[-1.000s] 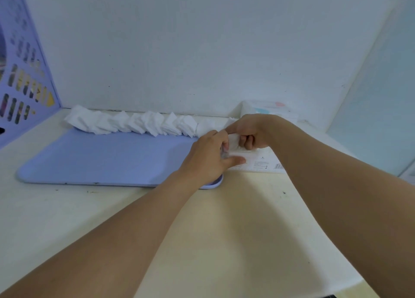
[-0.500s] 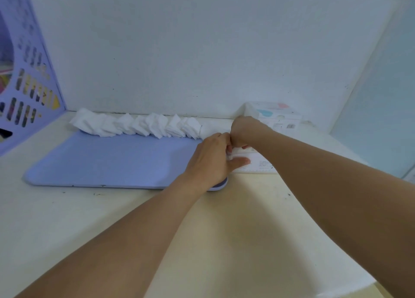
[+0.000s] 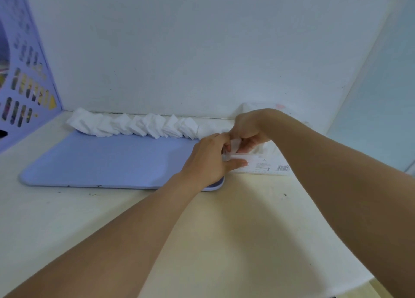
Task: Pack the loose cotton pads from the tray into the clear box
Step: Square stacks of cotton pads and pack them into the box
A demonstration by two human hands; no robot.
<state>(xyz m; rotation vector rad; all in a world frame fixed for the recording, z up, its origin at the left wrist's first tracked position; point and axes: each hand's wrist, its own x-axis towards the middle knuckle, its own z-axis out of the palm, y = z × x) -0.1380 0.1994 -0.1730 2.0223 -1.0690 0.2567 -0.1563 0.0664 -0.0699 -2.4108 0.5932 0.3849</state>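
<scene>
together both hands meet over the clear box (image 3: pixel 262 164) — left hand (image 3: pixel 208 160) gripping its near end, right hand (image 3: pixel 248 134) pinching pads (image 3: pixel 234 145) — beside the tray (image 3: pixel 101 163).

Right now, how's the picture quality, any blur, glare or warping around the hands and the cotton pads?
Head view: soft, even light, no harsh glare; faint shadows under both arms on the table. Left hand and right hand look slightly blurred, so what they pinch is unclear. The cotton pads wash out nearly white. Wide-angle lens bends the purple basket at the left edge.
</scene>
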